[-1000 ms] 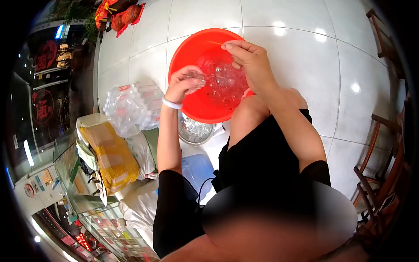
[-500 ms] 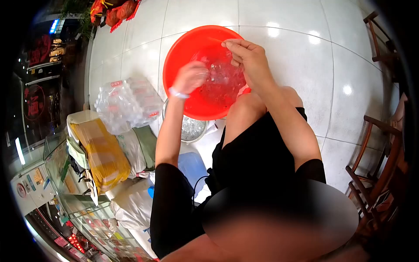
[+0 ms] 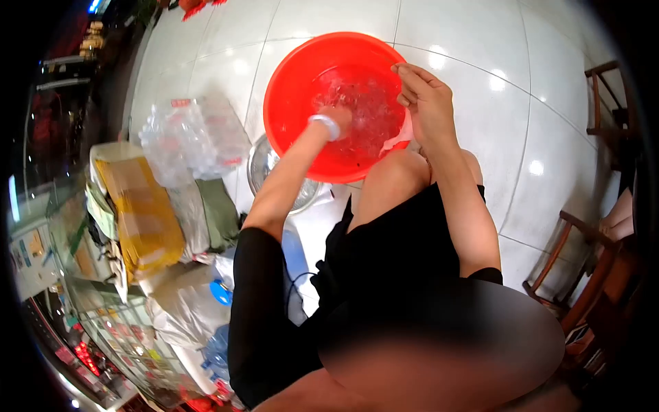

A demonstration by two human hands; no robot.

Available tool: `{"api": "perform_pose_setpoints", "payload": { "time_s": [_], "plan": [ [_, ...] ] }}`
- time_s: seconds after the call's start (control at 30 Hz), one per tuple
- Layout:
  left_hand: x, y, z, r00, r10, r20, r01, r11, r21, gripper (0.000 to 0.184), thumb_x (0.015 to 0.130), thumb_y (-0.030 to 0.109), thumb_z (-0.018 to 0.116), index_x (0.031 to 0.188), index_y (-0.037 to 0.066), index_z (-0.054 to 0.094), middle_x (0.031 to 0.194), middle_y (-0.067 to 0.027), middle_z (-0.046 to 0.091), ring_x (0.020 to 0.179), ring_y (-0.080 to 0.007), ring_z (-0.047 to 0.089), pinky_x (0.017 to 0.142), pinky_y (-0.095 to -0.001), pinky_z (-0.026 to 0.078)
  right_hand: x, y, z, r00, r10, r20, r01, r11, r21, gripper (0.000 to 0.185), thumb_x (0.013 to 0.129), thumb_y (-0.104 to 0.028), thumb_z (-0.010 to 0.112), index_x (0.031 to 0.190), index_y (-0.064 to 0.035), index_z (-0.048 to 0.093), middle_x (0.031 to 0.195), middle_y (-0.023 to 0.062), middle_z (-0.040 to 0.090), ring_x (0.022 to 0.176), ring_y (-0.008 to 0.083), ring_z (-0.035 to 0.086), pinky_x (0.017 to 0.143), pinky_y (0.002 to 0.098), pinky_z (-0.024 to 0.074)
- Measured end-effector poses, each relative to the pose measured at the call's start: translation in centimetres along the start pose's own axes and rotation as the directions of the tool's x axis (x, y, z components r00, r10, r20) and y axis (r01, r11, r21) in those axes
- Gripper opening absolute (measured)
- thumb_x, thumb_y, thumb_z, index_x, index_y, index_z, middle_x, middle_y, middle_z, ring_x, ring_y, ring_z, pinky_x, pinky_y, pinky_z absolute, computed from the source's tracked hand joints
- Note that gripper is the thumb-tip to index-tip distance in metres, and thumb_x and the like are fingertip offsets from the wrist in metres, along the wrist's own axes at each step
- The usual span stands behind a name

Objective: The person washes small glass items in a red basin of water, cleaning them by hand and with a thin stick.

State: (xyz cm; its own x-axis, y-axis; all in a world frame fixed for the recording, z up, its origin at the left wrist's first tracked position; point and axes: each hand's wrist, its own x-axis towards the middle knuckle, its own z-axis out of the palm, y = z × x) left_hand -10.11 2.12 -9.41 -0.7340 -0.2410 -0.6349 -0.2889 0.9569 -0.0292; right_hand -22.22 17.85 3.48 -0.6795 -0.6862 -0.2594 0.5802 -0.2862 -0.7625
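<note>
A large red plastic basin [image 3: 288, 75] stands on the floor before my knees. Wet-looking, glinting, see-through contents [image 3: 371, 103] with dark specks lie in it; their kind cannot be made out. My left hand [image 3: 338, 122], with a pale band at the wrist, reaches down into these contents, its fingers blurred and partly hidden. Above the basin's right rim my right hand [image 3: 425, 93] is raised, thumb and forefinger pinched together. Whatever is in that pinch is too small to name. A pink cloth-like piece [image 3: 398, 140] hangs over the rim near my knee.
A metal bowl [image 3: 257, 172] sits partly under the basin's left side. Farther left are wrapped clear bottles [image 3: 199, 137], a yellow-taped carton [image 3: 144, 213] and plastic bags [image 3: 189, 309]. Wooden chairs [image 3: 570, 254] line the right; another person's leg [image 3: 621, 216] shows there.
My left hand has moved down and right into the basin's contents. A thin orange line at my right fingertips earlier no longer shows. The whole view has shifted slightly.
</note>
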Motion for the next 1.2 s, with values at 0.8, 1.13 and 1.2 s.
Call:
{"api": "perform_pose_setpoints", "payload": {
  "time_s": [0.8, 1.13, 1.2],
  "plan": [
    [-15.3, -10.5, 17.5, 0.419, -0.889, 0.183, -0.225, -0.297, -0.928, 0.025, 0.07, 0.024, 0.066, 0.059, 0.007, 0.052, 0.044, 0.0004, 0.043, 0.04, -0.0097, 0.042, 0.036, -0.026, 0.031, -0.5, 1.3, 0.8, 0.997, 0.041, -0.068, -0.05, 0.989, -0.139, 0.023, 0.084, -0.011, 0.053, 0.095, 0.0086, 0.054, 0.058, -0.0041, 0.028, 0.052, 0.0067, 0.024, 0.049, 0.0211, 0.0228],
    [-9.5, -4.5, 36.3, 0.201, -0.896, 0.396, 0.521, -0.244, -0.818, 0.061, 0.058, 0.032, 0.075, 0.103, -0.003, 0.053, 0.102, -0.0231, 0.056, 0.098, -0.0344, 0.053, 0.084, -0.0378, 0.042, -0.5, 1.9, 1.0, 0.996, 0.075, -0.052, -0.084, 0.975, -0.207, 0.02, 0.083, -0.009, 0.054, 0.092, 0.0078, 0.057, 0.057, -0.0042, 0.033, 0.051, 0.0058, 0.026, 0.049, 0.0211, 0.0246],
    [-9.0, -5.2, 36.1, 0.219, -0.891, 0.397, 0.51, -0.242, -0.825, 0.063, 0.058, 0.034, 0.076, 0.104, -0.003, 0.052, 0.104, -0.0234, 0.055, 0.099, -0.0347, 0.053, 0.084, -0.0372, 0.042, -0.4, 1.9, 1.1, 0.996, 0.069, -0.048, -0.078, 0.972, -0.223, 0.021, 0.083, -0.011, 0.053, 0.093, 0.0078, 0.056, 0.058, -0.0039, 0.031, 0.051, 0.0059, 0.025, 0.049, 0.0211, 0.0237]
  ]
}}
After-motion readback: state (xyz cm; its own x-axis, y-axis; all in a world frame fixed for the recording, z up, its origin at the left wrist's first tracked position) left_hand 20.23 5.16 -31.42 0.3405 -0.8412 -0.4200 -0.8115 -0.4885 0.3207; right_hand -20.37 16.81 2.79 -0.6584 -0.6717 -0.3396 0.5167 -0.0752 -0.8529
